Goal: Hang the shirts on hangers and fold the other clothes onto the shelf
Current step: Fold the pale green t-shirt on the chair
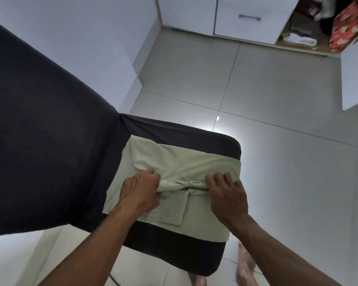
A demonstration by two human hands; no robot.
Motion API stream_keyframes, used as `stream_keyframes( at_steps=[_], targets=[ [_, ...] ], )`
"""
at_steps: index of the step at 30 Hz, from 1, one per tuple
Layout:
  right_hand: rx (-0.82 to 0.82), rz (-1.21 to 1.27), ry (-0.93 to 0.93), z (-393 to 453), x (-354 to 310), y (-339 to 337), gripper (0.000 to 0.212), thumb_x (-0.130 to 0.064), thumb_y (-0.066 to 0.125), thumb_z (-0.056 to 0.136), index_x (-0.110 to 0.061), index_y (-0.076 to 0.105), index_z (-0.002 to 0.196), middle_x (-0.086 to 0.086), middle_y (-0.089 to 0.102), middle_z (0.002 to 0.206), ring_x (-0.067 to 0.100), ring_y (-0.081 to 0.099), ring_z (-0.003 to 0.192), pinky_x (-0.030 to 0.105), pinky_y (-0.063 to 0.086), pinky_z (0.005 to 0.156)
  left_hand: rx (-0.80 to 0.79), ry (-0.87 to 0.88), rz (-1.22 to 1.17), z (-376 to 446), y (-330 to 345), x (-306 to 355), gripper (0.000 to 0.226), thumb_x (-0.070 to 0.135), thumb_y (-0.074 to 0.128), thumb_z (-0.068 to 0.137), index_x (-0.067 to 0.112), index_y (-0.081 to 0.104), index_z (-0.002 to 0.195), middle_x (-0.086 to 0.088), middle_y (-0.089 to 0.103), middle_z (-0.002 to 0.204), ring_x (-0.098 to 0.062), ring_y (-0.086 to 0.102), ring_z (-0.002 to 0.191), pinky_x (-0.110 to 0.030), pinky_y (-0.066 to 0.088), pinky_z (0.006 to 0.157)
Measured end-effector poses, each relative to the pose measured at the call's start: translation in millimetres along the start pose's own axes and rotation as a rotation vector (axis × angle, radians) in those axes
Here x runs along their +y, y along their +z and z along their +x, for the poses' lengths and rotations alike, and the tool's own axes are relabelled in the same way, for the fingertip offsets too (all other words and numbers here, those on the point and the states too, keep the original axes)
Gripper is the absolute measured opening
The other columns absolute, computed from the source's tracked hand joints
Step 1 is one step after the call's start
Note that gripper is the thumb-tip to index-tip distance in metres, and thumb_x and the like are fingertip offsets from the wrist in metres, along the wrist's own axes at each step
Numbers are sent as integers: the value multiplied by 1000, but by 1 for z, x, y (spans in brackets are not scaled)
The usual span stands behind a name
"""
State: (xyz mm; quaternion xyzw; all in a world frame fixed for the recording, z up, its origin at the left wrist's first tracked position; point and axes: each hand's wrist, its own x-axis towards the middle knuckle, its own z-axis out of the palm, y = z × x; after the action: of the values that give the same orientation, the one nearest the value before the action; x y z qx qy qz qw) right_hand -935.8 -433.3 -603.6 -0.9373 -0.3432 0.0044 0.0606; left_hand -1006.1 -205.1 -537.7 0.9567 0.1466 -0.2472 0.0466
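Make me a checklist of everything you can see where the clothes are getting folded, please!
Surface: dark-covered bed corner, garment on it.
Job's things: pale green garment, partly folded; wardrobe shelf with folded clothes.
Clutter: red patterned bag in wardrobe.
Hands: left hand and right hand each grip the bunched middle fold.
Cables: thin dark line on the floor near the bottom edge, possibly a cable.
Surroundings: tiled floor, white cabinet doors.

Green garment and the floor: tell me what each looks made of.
Green garment: soft matte knit, likely cotton jersey; it bunches and creases where the left hand and right hand grip it.
Floor: glossy glazed tile, judging by grout lines and reflected glare.
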Motion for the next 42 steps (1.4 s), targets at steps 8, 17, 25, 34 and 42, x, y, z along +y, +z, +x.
stream_keyframes(
  at_steps=[8, 17, 25, 34, 42],
  targets=[
    [102, 53, -115, 1, -5, 2, 18, -5, 49, 77, -11, 61, 87, 8, 60, 77, 29, 54, 61, 34, 41, 53, 17, 61, 54, -12, -15, -4, 4, 26, 58, 82, 24, 60, 85, 8, 59, 87, -18, 60, 75, -30, 41, 65],
    [-167, 150, -150, -6, -15, -3, 38, -27, 66, 58, -21, 56, 93, -2, 63, 72, 25, 60, 55, 31, 43, 44, -278, -57, -94, -12, -2, -20, 52, 76, 53, 72, 29, 59, 93, 7, 64, 95, -17, 61, 87, -36, 45, 79],
    [47, 185, 26, 58, -20, -4, 22, -10, 57, 83, -13, 65, 103, 4, 63, 96, 24, 55, 78, 32, 44, 59, 143, -292, -218, 76, -36, -70, 37, 26, 36, 99, 34, 39, 135, -7, 67, 111, -36, 65, 98, -41, 46, 78],
    [-223, 292, 201, 106, -18, 7, 8, -35, 51, 100, -30, 51, 94, -10, 56, 96, 13, 41, 94, 32, 32, 78, -56, -371, -101, 113, -47, -95, 26, 9, 41, 92, 14, 54, 115, -12, 60, 117, -35, 61, 103, -40, 47, 79],
    [103, 394, 243, 94, -16, 5, 16, -16, 58, 78, -18, 59, 94, -2, 54, 92, 13, 43, 80, 26, 34, 67, 289, -347, -156, 98, -27, -74, 32, 11, 45, 89, 16, 45, 121, -5, 60, 112, -32, 60, 101, -41, 43, 68]
  ],
)
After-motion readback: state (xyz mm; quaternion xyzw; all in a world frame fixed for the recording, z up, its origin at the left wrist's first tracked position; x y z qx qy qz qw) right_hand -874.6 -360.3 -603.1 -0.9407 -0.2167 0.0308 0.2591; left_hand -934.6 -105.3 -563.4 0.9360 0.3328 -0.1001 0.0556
